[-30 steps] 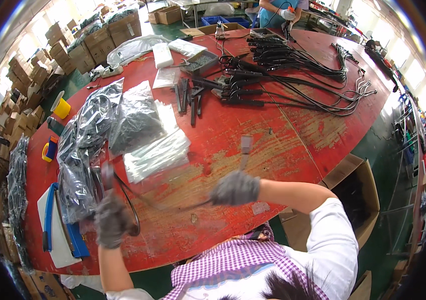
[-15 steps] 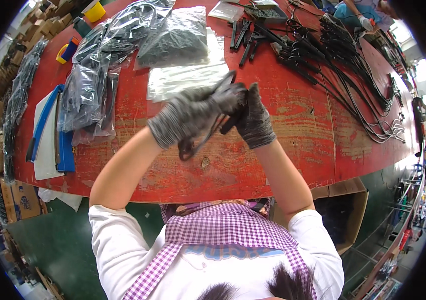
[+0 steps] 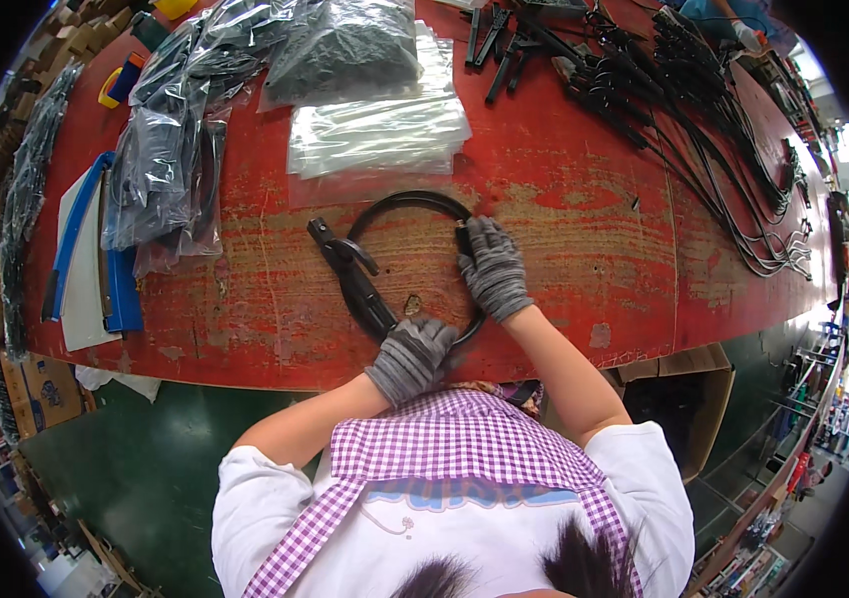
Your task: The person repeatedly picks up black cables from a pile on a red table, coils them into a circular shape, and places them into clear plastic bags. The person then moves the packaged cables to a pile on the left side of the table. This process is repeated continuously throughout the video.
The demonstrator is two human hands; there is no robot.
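Note:
On the red worktable in front of me lies a black welding electrode holder [image 3: 362, 294], its jaw end pointing away to the left. A black cable [image 3: 412, 198] runs from it in a round loop. My left hand [image 3: 414, 351], in a grey knit glove, is closed around the cable at the near end of the holder's handle. My right hand [image 3: 495, 267], gloved alike, grips the right side of the loop, where a short black cable connector [image 3: 463, 239] shows at its fingertips. The palms hide the cable inside both hands.
Beyond the loop lies a stack of clear plastic bags [image 3: 374, 138]; filled bags [image 3: 160, 174] sit at left beside a blue-edged clipboard-like item [image 3: 80, 249]. More black holders with cables [image 3: 634, 90] heap at the far right. A cardboard box [image 3: 688, 399] stands below the right edge.
Both hands have come down and nearer to me, moving apart. The holder and cable, blurred and bunched in the hands before, now lie on the table as an open loop.

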